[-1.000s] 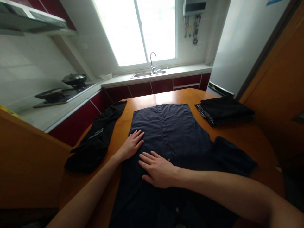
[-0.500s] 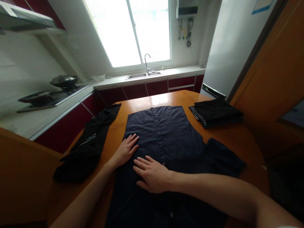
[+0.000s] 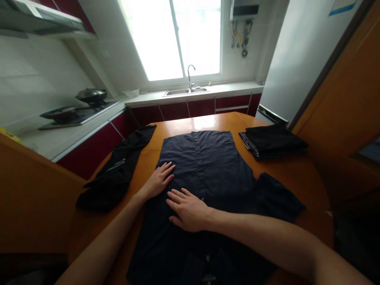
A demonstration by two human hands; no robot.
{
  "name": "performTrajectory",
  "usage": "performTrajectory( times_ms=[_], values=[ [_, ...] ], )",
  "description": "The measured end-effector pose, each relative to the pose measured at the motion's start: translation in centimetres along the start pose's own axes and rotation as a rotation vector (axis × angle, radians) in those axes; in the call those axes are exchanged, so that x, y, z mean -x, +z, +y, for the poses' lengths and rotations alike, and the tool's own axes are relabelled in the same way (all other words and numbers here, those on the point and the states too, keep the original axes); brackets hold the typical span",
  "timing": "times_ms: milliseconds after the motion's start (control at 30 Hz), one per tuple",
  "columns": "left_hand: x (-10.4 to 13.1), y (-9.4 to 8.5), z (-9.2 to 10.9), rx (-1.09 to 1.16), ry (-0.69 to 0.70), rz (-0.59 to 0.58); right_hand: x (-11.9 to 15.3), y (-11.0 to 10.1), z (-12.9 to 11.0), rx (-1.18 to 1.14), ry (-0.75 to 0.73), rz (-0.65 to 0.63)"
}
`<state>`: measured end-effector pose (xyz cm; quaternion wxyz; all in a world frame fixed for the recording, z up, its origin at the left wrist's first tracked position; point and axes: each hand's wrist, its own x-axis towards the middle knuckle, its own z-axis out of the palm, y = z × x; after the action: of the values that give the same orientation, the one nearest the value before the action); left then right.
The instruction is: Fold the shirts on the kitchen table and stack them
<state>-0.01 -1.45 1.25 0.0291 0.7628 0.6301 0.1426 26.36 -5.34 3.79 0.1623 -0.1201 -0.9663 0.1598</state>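
A dark navy button-up shirt (image 3: pixel 213 166) lies spread on the wooden table (image 3: pixel 204 122), its hem toward the window and a short sleeve (image 3: pixel 277 194) out to the right. My left hand (image 3: pixel 158 180) rests flat on the shirt's left edge, fingers stretched. Closer to the middle, my right hand (image 3: pixel 187 209) lies palm down on the fabric near the button strip, with its fingers apart. Neither hand grips the cloth. The near end of the shirt, by the collar, is dark and partly covered by my right forearm.
On the table's left edge lies a black garment (image 3: pixel 118 170) with white stripes. A folded stack of dark clothes (image 3: pixel 273 140) sits at the back right. Beyond are a sink (image 3: pixel 187 92), a stove (image 3: pixel 80 114) with pans and a fridge (image 3: pixel 308 55).
The view has shifted slightly, so the room appears a little further right. Both hands stay flat at nearly the same places on the shirt.
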Motion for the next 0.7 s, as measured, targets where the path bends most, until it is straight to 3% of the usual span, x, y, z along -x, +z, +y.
performTrajectory(
  times_ms=[333,700],
  values=[
    [0.1,-0.1,0.1,0.034,-0.002,-0.006,0.1,-0.2,-0.1,-0.025,-0.001,-0.004],
    [1.1,-1.3,1.7,0.086,-0.034,-0.021,0.1,0.1,-0.2,-0.114,0.029,-0.013]
  ],
)
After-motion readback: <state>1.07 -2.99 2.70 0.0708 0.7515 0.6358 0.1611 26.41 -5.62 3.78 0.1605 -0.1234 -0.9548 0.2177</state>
